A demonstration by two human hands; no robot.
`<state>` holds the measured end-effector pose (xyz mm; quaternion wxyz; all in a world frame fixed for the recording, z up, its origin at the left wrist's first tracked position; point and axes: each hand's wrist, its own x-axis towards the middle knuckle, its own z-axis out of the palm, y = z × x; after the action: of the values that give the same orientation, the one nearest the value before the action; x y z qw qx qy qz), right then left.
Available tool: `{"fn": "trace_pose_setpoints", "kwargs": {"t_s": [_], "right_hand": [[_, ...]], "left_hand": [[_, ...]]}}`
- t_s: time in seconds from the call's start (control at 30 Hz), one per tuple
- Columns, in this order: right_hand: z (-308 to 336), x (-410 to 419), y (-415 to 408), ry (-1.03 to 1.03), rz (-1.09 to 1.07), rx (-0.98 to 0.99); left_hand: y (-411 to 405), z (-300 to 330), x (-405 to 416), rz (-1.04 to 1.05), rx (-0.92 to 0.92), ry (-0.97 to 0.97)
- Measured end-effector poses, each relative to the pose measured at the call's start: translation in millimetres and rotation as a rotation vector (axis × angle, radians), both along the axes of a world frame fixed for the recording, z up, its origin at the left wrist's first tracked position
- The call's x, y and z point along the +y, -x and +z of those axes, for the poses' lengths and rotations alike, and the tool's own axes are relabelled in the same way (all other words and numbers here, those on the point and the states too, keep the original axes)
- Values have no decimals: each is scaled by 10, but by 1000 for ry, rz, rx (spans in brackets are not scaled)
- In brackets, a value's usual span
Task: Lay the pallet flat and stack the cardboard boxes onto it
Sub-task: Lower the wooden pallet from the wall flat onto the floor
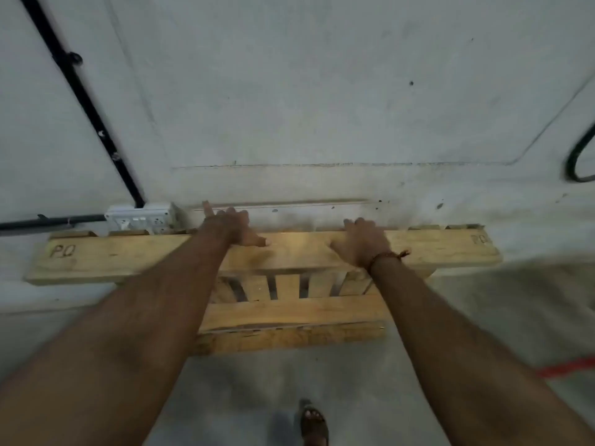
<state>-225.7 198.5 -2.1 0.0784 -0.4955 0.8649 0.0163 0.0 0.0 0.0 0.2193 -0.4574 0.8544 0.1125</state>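
Note:
A light wooden pallet (289, 313) stands on edge against a grey concrete wall, its top board stamped "PQ" at both ends. My left hand (236, 228) grips the top board left of centre, fingers curled over the far edge and thumb on the near face. A little to the right, my right hand (362, 244) holds the same board the same way; a thin cord bracelet circles that wrist. No cardboard boxes are in view.
A white socket box (141, 217) is fixed to the wall just behind the pallet's left end, fed by black conduit (87, 101). A black cable loop (579, 162) hangs at the right edge. Red floor tape (566, 368) lies right. A sandalled foot (314, 423) stands below.

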Motion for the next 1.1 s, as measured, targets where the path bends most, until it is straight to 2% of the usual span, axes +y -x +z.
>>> {"fn": "trace_pose_setpoints", "kwargs": {"t_s": [0.1,0.17,0.23,0.33,0.4,0.5,0.6,0.73,1.0,1.1], "right_hand": [[-328,68,136,10,36,12],[-493,136,191,33,55,34],[-495,77,286,35,77,33],[-402,-50,402,-66,173,51],[-360,-134,480,-112,209,-22],[-340,-230,575,-140,213,-151],[-351,-233,603,-127,213,-181],[-372,-123,554,-109,227,-199],[-375,199,354,-126,209,-186],[-348,358,223,-166,191,-187]], "left_hand": [[128,41,-34,25,-107,-96],[140,-72,-142,145,-73,-184],[91,-143,-217,212,-88,-220],[40,-173,-251,314,-67,-316],[6,-159,-182,380,-53,-341],[-80,-151,-74,437,3,-299],[-162,-182,17,414,88,-200],[-233,-187,159,366,67,-114],[-342,-93,524,395,20,-163],[-443,-99,713,346,26,-145]]}}
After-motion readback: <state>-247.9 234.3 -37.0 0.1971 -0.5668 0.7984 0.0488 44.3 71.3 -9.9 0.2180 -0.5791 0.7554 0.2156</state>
